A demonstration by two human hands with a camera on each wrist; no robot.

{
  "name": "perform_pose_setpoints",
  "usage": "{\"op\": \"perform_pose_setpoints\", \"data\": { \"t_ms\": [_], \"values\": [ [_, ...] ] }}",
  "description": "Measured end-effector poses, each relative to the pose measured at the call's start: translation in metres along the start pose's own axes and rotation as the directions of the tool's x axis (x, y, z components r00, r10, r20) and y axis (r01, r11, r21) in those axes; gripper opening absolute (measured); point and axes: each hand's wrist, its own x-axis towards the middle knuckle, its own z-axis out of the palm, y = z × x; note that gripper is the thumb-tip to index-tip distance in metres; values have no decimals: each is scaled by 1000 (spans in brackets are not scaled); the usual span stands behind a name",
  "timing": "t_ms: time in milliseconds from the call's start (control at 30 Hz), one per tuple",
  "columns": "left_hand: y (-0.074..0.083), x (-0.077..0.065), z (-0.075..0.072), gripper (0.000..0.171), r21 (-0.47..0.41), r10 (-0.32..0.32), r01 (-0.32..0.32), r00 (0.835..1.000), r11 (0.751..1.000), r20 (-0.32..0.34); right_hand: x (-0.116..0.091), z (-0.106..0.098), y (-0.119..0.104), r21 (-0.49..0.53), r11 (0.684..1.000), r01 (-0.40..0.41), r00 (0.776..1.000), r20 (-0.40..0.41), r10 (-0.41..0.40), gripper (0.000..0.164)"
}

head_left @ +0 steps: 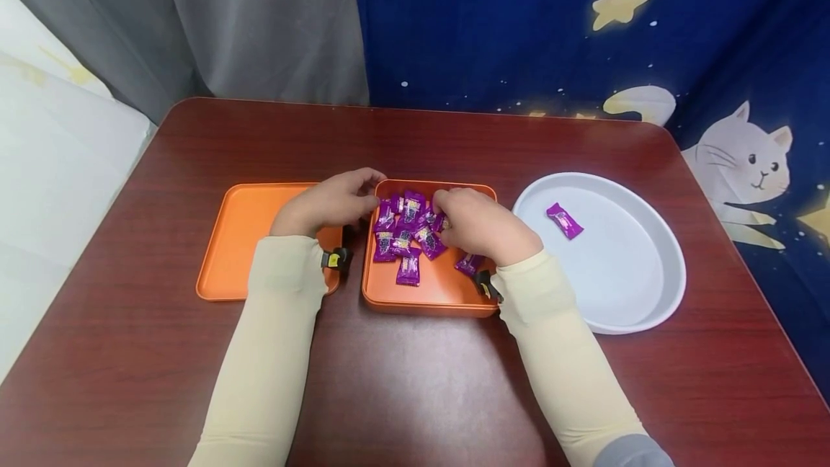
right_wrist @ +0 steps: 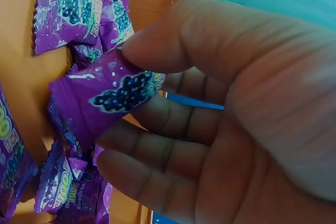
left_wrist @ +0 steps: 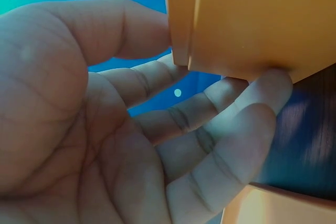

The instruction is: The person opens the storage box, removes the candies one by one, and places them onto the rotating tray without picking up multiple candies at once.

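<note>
An orange box (head_left: 447, 292) holds several wrapped candies (head_left: 403, 238), purple with a grape picture and gathered toward its back. My left hand (head_left: 331, 200) rests at the box's back left corner. In the left wrist view its thumb touches the rim, and its loosely stretched fingers (left_wrist: 226, 145) lie against the outer wall, some tips hidden behind it. Over the back right part of the box is my right hand (head_left: 476, 225). Between thumb and fingers it pinches one purple grape candy (right_wrist: 107, 95), tilted above the others in the right wrist view.
On the right stands a round white tray (head_left: 622, 287) with one purple candy (head_left: 565, 221) in it. A flat orange lid or tray (head_left: 253, 236) lies left of the box, partly under my left forearm. All rest on a dark red-brown table (head_left: 415, 143), with curtains behind.
</note>
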Motion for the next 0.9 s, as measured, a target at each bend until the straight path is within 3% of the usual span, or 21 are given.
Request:
{"op": "perform_pose_setpoints", "data": {
  "t_ms": [900],
  "values": [
    [-1,1,0,42,-8,0,0,1000,1000,1,-4,-10,12,-47,996,76,994,-81,-80,39]
  ]
}}
